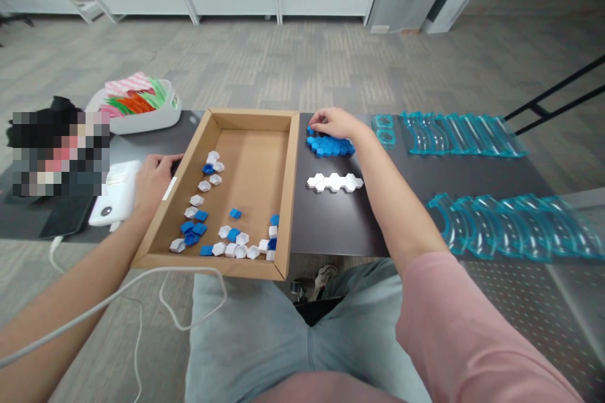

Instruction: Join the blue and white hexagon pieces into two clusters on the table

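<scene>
Directions run from the middle of the open brown cardboard tray (258, 167). At two o'clock, the right hand (336, 122) curls its fingertips over a small blue plastic piece (311, 130) beside a cluster of blue hexagonal plastic tiles (331, 148) — whether it pinches, I cannot tell. A row of white hexagonal plastic tiles (334, 183) lies at three. The left hand (152, 180) is at nine, by the tray's outer wall — its grip is unclear. Loose blue and white hexagonal tiles (233, 235) lie inside, mostly between five and eight.
</scene>
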Demonstrator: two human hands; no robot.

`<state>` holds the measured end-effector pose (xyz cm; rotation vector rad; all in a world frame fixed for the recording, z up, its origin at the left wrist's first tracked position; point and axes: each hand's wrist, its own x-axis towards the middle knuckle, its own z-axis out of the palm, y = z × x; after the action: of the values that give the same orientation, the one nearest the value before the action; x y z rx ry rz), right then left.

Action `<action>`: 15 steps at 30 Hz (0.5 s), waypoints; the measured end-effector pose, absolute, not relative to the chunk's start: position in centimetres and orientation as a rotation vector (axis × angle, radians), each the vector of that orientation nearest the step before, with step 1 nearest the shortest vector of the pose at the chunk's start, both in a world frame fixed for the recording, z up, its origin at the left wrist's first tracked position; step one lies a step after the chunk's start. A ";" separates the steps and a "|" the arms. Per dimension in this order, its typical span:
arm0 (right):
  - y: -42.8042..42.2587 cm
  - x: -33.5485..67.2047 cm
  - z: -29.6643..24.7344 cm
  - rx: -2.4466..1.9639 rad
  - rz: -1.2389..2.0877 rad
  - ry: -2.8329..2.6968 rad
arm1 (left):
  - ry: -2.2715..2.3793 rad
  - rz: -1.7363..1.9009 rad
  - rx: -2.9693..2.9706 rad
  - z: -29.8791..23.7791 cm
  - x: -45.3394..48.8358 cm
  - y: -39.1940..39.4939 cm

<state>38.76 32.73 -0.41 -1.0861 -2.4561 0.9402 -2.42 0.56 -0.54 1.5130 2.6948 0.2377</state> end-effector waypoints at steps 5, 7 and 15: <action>32.3 38.4 -0.3 -1.051 0.982 -2.466 | 2.704 0.251 1.533 -0.8 -2.3 0.5; 32.3 38.4 -0.3 -1.052 0.995 -2.453 | 2.709 0.255 1.543 -0.8 -2.2 0.5; 32.6 38.4 -0.8 -1.040 0.942 -2.491 | 2.704 0.291 1.512 -0.3 -1.8 0.5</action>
<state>38.36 32.61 -0.77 -1.0398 -2.4907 0.9418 -1.77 0.51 -0.34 1.5119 2.7036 0.2906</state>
